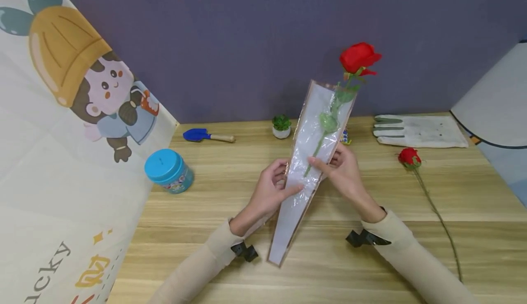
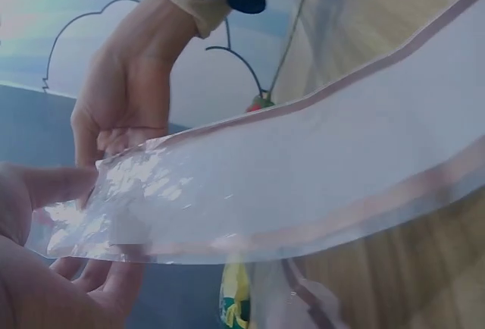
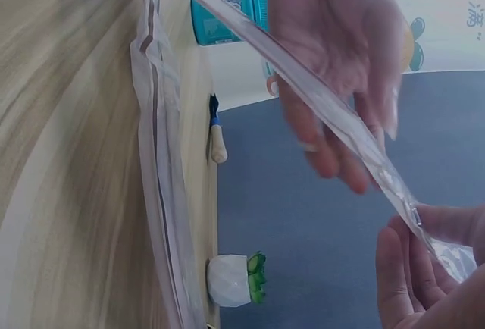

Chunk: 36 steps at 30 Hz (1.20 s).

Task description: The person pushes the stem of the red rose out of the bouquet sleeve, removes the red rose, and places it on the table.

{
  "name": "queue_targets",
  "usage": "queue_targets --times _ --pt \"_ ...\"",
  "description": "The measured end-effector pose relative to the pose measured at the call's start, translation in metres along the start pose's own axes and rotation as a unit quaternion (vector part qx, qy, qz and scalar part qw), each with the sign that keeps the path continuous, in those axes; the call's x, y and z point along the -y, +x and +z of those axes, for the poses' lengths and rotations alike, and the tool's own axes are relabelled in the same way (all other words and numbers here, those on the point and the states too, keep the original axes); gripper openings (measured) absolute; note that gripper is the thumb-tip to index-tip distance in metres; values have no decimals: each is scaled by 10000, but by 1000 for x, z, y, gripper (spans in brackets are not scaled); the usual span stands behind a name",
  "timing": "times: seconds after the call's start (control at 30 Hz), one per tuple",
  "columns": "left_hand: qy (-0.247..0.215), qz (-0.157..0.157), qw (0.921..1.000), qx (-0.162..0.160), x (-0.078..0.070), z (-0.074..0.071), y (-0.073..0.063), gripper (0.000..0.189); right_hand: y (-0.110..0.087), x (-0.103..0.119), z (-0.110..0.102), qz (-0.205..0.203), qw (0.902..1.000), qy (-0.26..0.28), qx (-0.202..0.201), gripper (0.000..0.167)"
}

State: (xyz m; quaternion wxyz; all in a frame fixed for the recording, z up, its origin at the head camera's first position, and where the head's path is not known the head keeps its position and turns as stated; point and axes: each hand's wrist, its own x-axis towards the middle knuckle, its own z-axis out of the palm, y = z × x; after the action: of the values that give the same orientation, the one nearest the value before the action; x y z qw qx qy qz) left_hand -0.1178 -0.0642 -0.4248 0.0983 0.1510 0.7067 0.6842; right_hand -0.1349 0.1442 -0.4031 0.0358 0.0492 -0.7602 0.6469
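A long tapered flower sleeve [image 1: 290, 221], clear in front and white behind with a brownish border, is held tilted above the table. Inside it runs the green stem of a red rose [image 1: 360, 59], whose bloom stands out past the wide top end. My left hand [image 1: 271, 185] holds the sleeve's left edge, thumb in front and fingers behind. On the other edge, higher up, my right hand [image 1: 346, 173] pinches it, thumb over the stem's lower end. In the right wrist view another brown-bordered strip of wrapping [image 3: 163, 162] lies on the wood, mostly hidden from above.
A second red rose [image 1: 409, 157] with a long stem lies at right, below a white-and-grey glove [image 1: 428, 131]. Along the back are a small potted plant [image 1: 282, 127] and a blue trowel [image 1: 197, 134]. A blue lidded tub [image 1: 169, 171] stands left. Something small and colourful [image 1: 345, 137] is partly hidden behind the sleeve.
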Motion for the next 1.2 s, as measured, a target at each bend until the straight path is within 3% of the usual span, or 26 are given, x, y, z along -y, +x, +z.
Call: queue_targets --times 0.13,0.27,0.5,0.83,1.2 --pt "-153 205 9993 -285 -3 0 5 57 -1 -1 2 -40 9999 -19 98 44" --pt "-114 241 9991 -328 -4 0 9 55 -2 -3 4 -80 9998 -160 89 44" --pt "-234 190 9992 -250 -3 3 10 55 -4 -7 5 -131 9996 -172 176 46" --pt "-462 -240 9986 -27 -2 4 9 56 -6 -9 2 -53 9990 -170 408 55" --pt "-563 -283 9980 108 -2 3 8 59 -6 -10 -1 219 9980 -229 548 63"
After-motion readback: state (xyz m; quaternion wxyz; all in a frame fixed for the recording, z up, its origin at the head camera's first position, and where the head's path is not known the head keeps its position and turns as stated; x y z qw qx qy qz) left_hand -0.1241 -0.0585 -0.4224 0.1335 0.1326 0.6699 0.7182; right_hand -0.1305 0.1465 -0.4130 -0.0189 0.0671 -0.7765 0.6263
